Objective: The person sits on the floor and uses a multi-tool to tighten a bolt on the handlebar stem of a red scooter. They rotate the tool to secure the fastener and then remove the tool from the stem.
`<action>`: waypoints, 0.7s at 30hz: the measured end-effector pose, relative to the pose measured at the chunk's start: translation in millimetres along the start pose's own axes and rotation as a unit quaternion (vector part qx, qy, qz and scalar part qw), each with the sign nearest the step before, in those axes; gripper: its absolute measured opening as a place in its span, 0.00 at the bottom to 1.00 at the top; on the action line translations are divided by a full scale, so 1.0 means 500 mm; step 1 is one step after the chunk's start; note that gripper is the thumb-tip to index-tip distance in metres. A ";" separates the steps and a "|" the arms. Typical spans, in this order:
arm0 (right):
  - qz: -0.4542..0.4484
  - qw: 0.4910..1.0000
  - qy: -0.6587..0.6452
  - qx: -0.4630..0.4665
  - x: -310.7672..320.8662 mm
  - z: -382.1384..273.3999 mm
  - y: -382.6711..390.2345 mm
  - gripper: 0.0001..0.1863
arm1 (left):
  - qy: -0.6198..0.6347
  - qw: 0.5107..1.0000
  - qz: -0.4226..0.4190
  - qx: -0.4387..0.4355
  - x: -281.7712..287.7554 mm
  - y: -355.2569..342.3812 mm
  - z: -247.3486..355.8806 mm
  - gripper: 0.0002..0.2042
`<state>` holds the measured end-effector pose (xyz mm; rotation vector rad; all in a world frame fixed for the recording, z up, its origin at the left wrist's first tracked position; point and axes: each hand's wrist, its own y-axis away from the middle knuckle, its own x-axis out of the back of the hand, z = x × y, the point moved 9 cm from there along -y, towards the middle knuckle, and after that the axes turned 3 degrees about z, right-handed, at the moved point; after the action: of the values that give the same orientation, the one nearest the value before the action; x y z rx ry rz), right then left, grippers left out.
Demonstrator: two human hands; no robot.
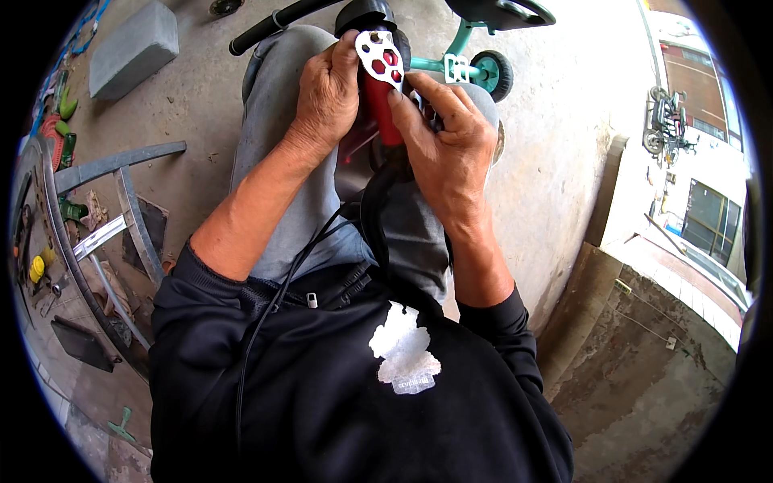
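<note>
Between my knees stands a red tube (377, 101) with a black cap-like part (365, 14) at its top. Across it lies a flat white metal plate with hexagonal holes (379, 60), like a multi-hole spanner. My left hand (326, 101) is closed at the plate's upper left edge, thumb along it, its other fingers mostly hidden. My right hand (452, 141) pinches the plate's lower end between thumb and index finger, beside the tube. Whether the plate sits on a nut is too small to tell.
A teal-framed child's tricycle (435, 64) with a black wheel (493, 75) stands beyond my knee. A black handlebar grip (256, 37) points left. Also at left are a grey block (134, 50), a worn metal chair frame (121, 193) and scattered tools. A low concrete wall (620, 338) borders the right.
</note>
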<state>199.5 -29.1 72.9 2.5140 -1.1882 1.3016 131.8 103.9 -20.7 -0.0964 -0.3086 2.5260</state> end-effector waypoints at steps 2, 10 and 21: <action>0.005 1.000 0.017 0.018 -0.002 0.001 -0.002 0.16 | -0.014 1.000 0.007 -0.010 0.001 0.000 0.007 0.29; 0.026 0.998 0.004 0.058 0.002 0.006 -0.010 0.15 | -0.043 0.998 0.015 -0.038 0.002 0.000 0.011 0.26; -0.050 0.991 0.032 0.122 0.000 0.046 -0.064 0.16 | -0.066 0.997 0.037 -0.032 0.007 0.000 0.012 0.22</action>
<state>236.0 -15.8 67.0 2.6298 -0.9280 1.5758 128.3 104.5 -15.0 0.0342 -0.4456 2.6021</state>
